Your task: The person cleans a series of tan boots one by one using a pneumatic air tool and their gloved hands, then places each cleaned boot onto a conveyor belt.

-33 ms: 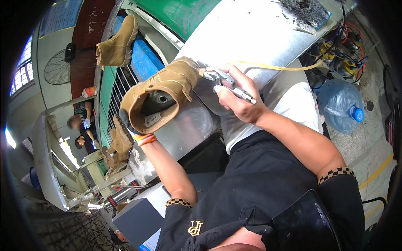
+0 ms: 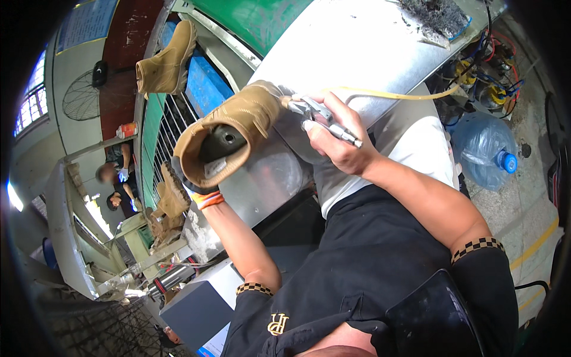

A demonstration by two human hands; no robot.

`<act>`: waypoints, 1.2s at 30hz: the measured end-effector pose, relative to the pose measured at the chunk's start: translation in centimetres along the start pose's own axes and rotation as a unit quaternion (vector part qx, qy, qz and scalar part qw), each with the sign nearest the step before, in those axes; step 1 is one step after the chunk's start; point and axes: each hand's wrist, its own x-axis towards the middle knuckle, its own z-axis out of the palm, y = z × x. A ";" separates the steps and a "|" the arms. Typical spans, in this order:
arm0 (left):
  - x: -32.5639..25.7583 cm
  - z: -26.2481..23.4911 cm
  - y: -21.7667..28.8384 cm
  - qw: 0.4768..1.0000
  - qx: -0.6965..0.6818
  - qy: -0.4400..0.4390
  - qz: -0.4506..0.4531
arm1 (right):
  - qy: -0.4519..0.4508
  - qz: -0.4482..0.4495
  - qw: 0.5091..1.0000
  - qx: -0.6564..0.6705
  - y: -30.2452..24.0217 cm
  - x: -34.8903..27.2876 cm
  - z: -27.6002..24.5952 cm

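Left hand (image 2: 199,193) gripping tan boot (image 2: 238,128) from below, holding steady. Right hand (image 2: 336,140) wrapped around metal air gun (image 2: 321,119), keeping nozzle close, sweeping slowly along boot side.

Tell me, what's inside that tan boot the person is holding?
Through the open top of the boot you can see a dark rounded form filling it. How far the form goes in is hidden by the boot. The left hand underneath is mostly covered too.
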 end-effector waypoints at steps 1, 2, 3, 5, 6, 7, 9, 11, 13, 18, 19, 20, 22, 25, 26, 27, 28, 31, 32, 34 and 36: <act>-0.3 -0.8 -0.8 0.994 0.094 -0.017 0.056 | 0.009 0.014 1.000 0.014 -0.2 0.0 0.3; -0.6 -0.3 -1.3 0.991 0.127 0.010 0.040 | 0.021 -0.001 1.000 -0.003 0.2 0.1 0.5; -1.5 0.1 -1.6 0.999 0.001 0.033 -0.002 | 0.030 -0.018 0.999 -0.019 0.6 0.3 0.5; -4.4 -0.8 -2.4 0.966 -0.214 0.115 -0.087 | 0.030 -0.019 0.999 -0.032 0.5 0.6 0.6; -5.9 -0.1 -1.8 0.927 -0.306 0.171 -0.135 | 0.029 -0.019 0.999 -0.042 0.4 0.7 0.7; -7.2 -0.6 -2.0 0.912 -0.321 0.197 -0.163 | 0.028 -0.019 0.998 -0.051 0.4 0.9 0.9; -9.9 -1.1 -1.9 0.882 -0.380 0.182 -0.211 | 0.025 -0.002 0.998 -0.052 0.3 1.0 1.2; -12.5 -1.1 -1.7 0.868 -0.372 0.194 -0.265 | 0.020 -0.011 0.997 -0.068 1.0 0.9 1.4; -14.6 -0.6 -1.4 0.859 -0.332 0.233 -0.313 | 0.023 -0.029 0.996 -0.084 1.5 1.0 1.5; -17.2 3.7 3.2 0.893 -0.106 0.168 -0.404 | 0.016 -0.008 0.995 -0.102 1.2 0.4 1.4; -17.3 4.6 4.0 0.894 -0.065 0.150 -0.417 | 0.024 -0.012 0.996 -0.089 1.5 0.2 1.5; -17.2 5.6 4.9 0.892 -0.077 0.129 -0.426 | 0.031 -0.016 0.997 -0.076 1.9 0.0 1.8; -16.9 8.1 6.6 0.886 -0.099 0.085 -0.446 | 0.038 -0.010 0.997 -0.061 2.3 -0.5 1.9; -17.0 10.0 6.9 0.881 -0.138 0.054 -0.449 | 0.037 0.002 0.998 -0.053 2.1 -1.1 1.8; -16.9 10.6 6.9 0.872 -0.169 0.053 -0.456 | 0.017 0.022 0.998 -0.061 1.5 -1.3 1.6; -16.7 11.2 7.1 0.864 -0.208 0.050 -0.455 | -0.002 0.041 0.997 -0.068 0.7 -1.6 1.2; -16.5 11.7 7.3 0.857 -0.231 0.043 -0.458 | -0.020 0.059 0.995 -0.076 0.3 -1.9 1.0; -15.7 12.8 7.4 0.839 -0.300 0.018 -0.455 | -0.027 0.065 0.994 -0.079 -0.4 -2.3 0.8; -15.4 13.1 7.4 0.833 -0.323 0.011 -0.450 | -0.030 0.077 0.993 -0.079 -0.6 -2.4 0.7; -14.9 13.9 7.6 0.819 -0.359 0.001 -0.447 | -0.032 0.049 0.995 -0.078 0.0 -2.5 0.4; -14.4 14.8 8.0 0.804 -0.386 -0.006 -0.451 | -0.041 0.048 0.994 -0.088 0.0 -2.7 0.1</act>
